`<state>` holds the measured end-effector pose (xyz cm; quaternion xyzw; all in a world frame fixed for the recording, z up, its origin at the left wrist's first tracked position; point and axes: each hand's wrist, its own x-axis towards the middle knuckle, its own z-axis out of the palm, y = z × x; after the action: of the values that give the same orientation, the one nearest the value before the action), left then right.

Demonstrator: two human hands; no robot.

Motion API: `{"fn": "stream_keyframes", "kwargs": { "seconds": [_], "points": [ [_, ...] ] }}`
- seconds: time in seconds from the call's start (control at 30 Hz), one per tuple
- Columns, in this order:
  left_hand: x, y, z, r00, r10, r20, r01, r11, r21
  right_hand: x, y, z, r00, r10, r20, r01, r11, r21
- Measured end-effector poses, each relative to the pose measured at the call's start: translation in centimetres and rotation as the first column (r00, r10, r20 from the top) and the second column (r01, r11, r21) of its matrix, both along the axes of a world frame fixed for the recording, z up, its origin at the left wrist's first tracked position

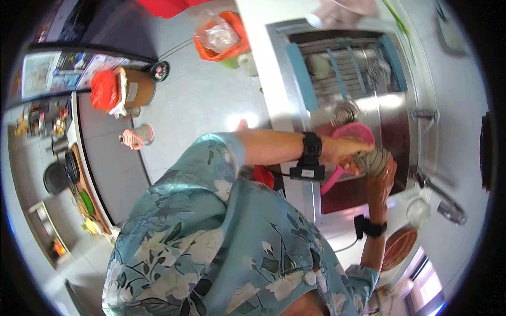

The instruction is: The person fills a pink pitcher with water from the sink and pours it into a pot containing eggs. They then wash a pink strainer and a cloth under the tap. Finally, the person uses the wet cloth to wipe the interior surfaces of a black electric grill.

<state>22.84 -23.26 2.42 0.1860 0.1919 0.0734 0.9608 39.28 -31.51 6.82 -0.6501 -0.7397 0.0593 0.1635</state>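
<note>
A grey-green rounded item with dark stripes (372,161), too blurred to name surely, is between both hands over the sink. My left hand (348,152) presses its fingers and thumb against the near side of it. My right hand (382,177) wraps around its far side, and the skin looks wet. Below the hands lies a pink plastic bowl-like vessel (365,132) with a long pink handle, partly hidden by my left hand. It rests in the stainless steel sink (348,197).
A blue-ended dish rack (302,77) spans the sink beside a drain strainer (344,113). The faucet (425,114) is at the back edge. A glass container (418,210) and a brown basket (399,247) stand to the right. An orange lined bin (233,23) is on the floor.
</note>
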Motion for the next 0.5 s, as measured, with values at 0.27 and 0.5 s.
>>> {"fn": "stream_keyframes", "kwargs": {
  "seconds": [0.27, 0.5],
  "points": [
    [-11.4, 1.1, 4.7, 0.84, 0.507, -0.193, -0.263, 0.692, 0.672, -9.2, 2.3, 5.5, 0.895, 0.139, -0.425, -0.301, 0.891, -0.341],
    [-30.9, -3.3, 4.8, 0.637, 0.767, -0.075, -0.589, 0.547, 0.595, -26.2, 7.7, 5.6, 0.784, -0.064, -0.618, -0.438, 0.648, -0.623]
  ]
}}
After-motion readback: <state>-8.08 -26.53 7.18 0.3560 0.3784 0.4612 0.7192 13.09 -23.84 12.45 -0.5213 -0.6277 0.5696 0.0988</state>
